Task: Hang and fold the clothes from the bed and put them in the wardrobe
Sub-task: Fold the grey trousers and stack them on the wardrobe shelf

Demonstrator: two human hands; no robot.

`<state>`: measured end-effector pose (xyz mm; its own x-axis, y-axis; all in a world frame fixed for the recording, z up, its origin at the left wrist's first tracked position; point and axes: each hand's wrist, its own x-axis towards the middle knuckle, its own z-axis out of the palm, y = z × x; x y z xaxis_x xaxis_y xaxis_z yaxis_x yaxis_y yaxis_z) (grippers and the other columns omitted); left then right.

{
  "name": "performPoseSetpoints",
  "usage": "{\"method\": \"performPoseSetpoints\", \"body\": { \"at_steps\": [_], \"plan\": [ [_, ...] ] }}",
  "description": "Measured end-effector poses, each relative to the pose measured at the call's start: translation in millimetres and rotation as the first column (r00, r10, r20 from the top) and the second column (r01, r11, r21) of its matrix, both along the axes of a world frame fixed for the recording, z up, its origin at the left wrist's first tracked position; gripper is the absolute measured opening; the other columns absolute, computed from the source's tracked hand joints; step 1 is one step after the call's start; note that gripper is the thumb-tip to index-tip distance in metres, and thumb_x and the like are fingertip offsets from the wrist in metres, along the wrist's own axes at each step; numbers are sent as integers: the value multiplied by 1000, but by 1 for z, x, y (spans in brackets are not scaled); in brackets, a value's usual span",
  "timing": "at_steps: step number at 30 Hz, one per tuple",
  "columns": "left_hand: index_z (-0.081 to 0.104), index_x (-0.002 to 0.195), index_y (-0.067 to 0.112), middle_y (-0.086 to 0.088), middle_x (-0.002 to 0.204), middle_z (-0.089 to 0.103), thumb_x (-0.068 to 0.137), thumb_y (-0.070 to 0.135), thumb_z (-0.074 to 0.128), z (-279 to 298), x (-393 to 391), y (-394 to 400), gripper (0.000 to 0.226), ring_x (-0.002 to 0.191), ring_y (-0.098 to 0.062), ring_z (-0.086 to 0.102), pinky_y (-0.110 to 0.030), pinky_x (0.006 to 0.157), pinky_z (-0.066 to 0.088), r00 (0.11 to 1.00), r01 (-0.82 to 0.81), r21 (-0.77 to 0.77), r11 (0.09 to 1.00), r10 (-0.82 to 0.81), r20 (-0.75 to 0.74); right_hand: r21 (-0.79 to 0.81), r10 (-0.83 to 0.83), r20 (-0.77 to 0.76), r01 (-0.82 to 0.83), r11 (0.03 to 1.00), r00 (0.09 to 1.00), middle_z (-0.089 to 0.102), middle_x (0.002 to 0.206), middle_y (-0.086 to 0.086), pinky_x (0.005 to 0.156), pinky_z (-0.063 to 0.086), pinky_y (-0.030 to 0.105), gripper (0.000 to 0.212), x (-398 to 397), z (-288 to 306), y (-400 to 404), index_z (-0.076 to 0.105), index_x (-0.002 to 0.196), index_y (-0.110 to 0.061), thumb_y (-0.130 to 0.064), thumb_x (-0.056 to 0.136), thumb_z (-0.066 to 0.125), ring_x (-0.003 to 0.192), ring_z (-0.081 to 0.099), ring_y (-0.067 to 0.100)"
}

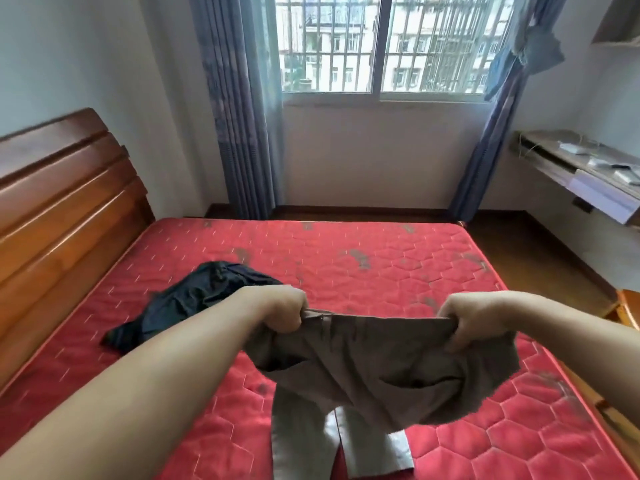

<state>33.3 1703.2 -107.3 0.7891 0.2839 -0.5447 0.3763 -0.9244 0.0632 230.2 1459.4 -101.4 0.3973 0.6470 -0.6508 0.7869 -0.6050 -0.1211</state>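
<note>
Grey trousers hung above the red bed, near its front edge, waistband stretched between the left hand and right hand, fingers clamped on it. Dark clothing lay crumpled toward the wooden headboard side.

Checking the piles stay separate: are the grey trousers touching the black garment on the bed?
Apart. The head view shows red mattress between the grey trousers, held up by both hands, and the black garment.

hands: left, right grip grey trousers waistband | black garment, perhaps crumpled, on bed
</note>
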Motion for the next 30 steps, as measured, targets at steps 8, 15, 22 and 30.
{"method": "performPoseSetpoints", "body": {
  "at_steps": [8,15,22,30],
  "plan": [
    [67,107,9,-14,115,65,84,0,47,-29,49,6,32,101,-31,61,-29,70,46,968,93,64,994,-76,-240,-364,89,90,-50,930,992,64,92,13,48,45,14,29,20,-33,37,65,115,-2,-10,88,58,67,54,22],
    [70,102,31,-4,110,65,82,10,57,131,151,106,31,106,-31,61,-34,85,48,572,-404,212,890,65,817,788,-510,434,-39,614,742,65,115,-1,88,41,39,35,148,90,119,66,106,-33,-12,83,50,110,59,27],
    [74,110,14,-12,106,71,75,-7,46,331,187,116,49,103,-29,63,-35,94,49,-51,-465,-16,885,-9,999,934,-750,303,-338,113,588,60,114,12,96,34,49,45,181,281,167,65,112,-22,0,78,46,110,50,36],
    [75,92,24,0,95,71,75,14,51,219,160,113,31,98,-29,63,-39,88,47,449,-402,372,837,-174,876,732,-556,681,-448,513,476,67,93,0,96,28,49,24,168,167,115,69,97,-28,-21,78,56,94,60,27]
  ]
}}
